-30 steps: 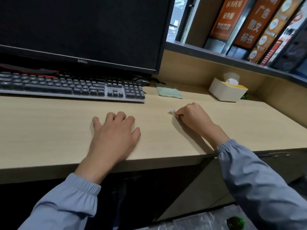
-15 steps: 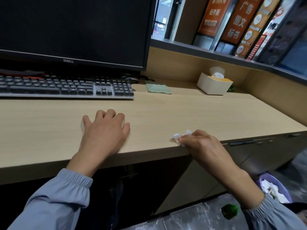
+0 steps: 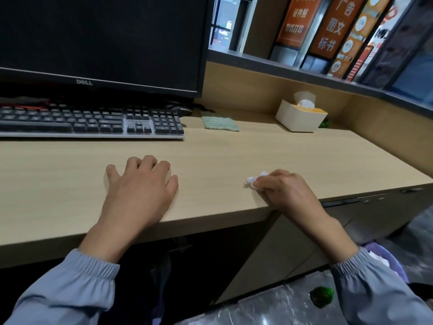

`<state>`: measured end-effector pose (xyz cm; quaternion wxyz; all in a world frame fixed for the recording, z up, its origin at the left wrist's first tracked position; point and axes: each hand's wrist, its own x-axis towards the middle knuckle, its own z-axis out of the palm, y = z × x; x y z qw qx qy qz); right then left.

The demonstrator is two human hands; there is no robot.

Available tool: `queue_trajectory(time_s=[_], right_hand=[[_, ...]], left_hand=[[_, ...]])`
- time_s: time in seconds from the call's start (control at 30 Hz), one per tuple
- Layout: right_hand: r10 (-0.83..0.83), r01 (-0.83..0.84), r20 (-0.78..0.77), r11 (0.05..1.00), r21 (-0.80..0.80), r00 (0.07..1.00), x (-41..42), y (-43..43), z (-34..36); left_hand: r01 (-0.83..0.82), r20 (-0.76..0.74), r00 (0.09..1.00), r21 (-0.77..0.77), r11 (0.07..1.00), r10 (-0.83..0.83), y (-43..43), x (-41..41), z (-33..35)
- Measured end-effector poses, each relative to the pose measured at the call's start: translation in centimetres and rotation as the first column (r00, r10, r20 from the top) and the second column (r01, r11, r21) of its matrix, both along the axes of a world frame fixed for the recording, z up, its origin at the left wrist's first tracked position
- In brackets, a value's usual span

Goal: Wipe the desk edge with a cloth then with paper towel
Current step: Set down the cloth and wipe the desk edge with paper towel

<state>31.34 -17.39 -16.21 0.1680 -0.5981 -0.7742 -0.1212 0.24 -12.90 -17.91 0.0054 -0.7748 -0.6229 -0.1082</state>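
My right hand point(image 3: 287, 193) grips a small crumpled white paper towel point(image 3: 254, 180) and presses it on the wooden desk point(image 3: 222, 156) close to the front edge. A little to the left, my left hand point(image 3: 140, 188) lies flat on the desk with its fingers spread and holds nothing. A folded green cloth point(image 3: 220, 123) rests farther back, to the right of the keyboard. At the back right stands a cream tissue box point(image 3: 300, 119) with a tissue sticking out.
A dark keyboard point(image 3: 91, 124) and a black monitor point(image 3: 100, 41) fill the back left. A wooden back panel and a grey shelf with signs rise behind the desk. Below right, a purple bin point(image 3: 389, 261) with white paper stands on the floor, next to a green object point(image 3: 322, 296).
My right hand has drawn the paper towel from mid-desk back to the front edge, then slid it slightly forward and right. My left hand has stayed flat in place.
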Motion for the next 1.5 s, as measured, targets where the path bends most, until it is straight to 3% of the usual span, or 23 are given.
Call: queue_trajectory(time_s=[0.17,0.3,0.53,0.63,1.17,1.33,1.5], right_hand=[[-0.008,0.011,0.076,0.999,-0.03,0.997,-0.5,5.5,1.7],[-0.001,0.005,0.042,0.997,-0.082,0.999,-0.3,11.1,2.0],[-0.109,0.126,0.136,0.984,-0.125,0.985,-0.5,20.0,2.6],[-0.147,0.154,0.07,0.982,-0.107,0.987,-1.2,22.2,2.1],[-0.15,0.163,0.115,0.98,-0.116,0.982,0.9,20.6,2.7],[-0.104,0.124,0.183,0.987,-0.101,0.978,1.3,16.5,3.1],[-0.037,0.044,0.133,0.998,-0.05,0.99,1.3,9.9,2.6]], left_hand=[[-0.002,-0.008,1.0,0.001,1.0,0.002,0.1,0.1,0.0],[-0.005,-0.008,1.0,-0.001,1.0,0.005,0.2,0.0,-0.1],[-0.004,-0.002,1.0,0.004,1.0,0.004,0.2,0.1,0.0],[-0.007,0.012,1.0,0.01,1.0,0.007,0.0,0.0,0.1],[0.003,0.033,0.999,-0.005,1.0,-0.003,-0.1,-0.3,0.2],[0.007,0.051,0.999,0.0,1.0,-0.007,0.1,-0.2,0.0],[0.005,0.051,0.999,0.01,1.0,-0.005,-0.1,-0.1,0.2]])
